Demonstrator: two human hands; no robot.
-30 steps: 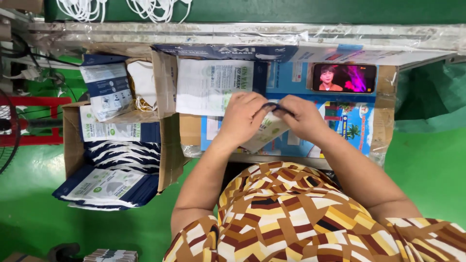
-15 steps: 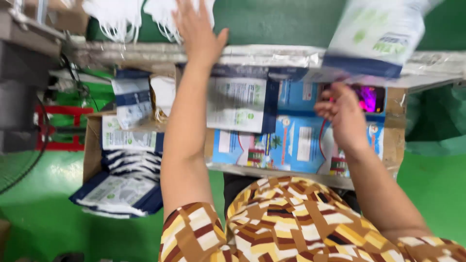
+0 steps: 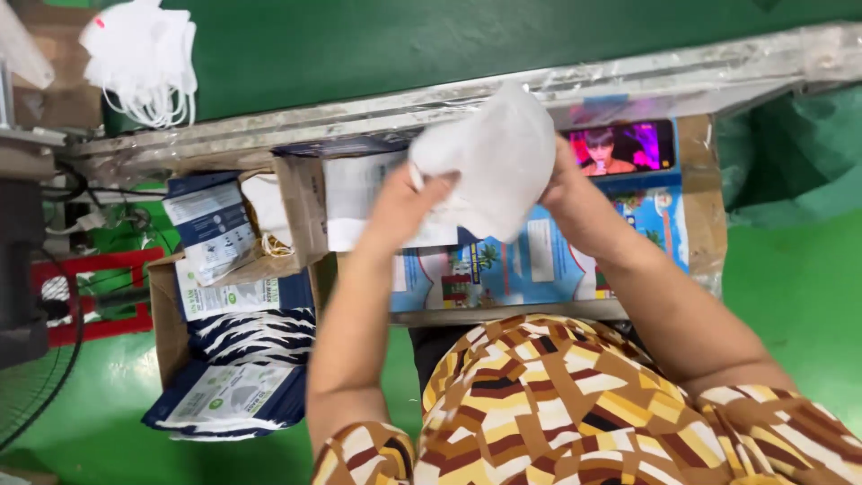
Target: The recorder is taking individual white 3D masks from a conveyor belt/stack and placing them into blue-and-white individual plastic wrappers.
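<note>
Mask (image 3: 489, 157) held up in both hands above the worktop (image 3: 539, 85), not yet packed.
Left hand (image 3: 404, 202) pinches its left edge, right hand (image 3: 561, 180) grips the right; filled pouches (image 3: 229, 409) fill the box (image 3: 162, 314) at left, loose masks (image 3: 144, 63) wait at far left.

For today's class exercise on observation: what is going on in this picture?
A person in a brown patterned top holds a white folded face mask between both hands, left hand and right hand, above a small work table. A phone with a lit screen lies on it. An open cardboard box of packaged masks stands at the left.
</note>
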